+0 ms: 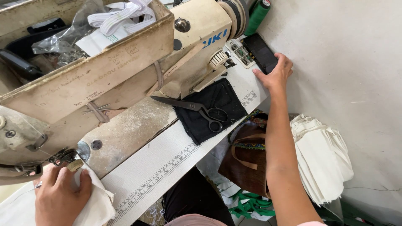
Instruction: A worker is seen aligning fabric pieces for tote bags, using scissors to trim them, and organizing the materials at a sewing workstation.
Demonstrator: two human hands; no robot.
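White cloth (pixel 94 205) at near left corner of sewing table (pixel 159 167), pressed flat under left hand (pixel 58 196) beside presser foot (pixel 63 157), apparently not yet stitched. Right hand (pixel 276 73) at far right edge, fingers resting on black phone (pixel 259 52). Scissors (pixel 197 109) idle on black fabric (pixel 211 109).
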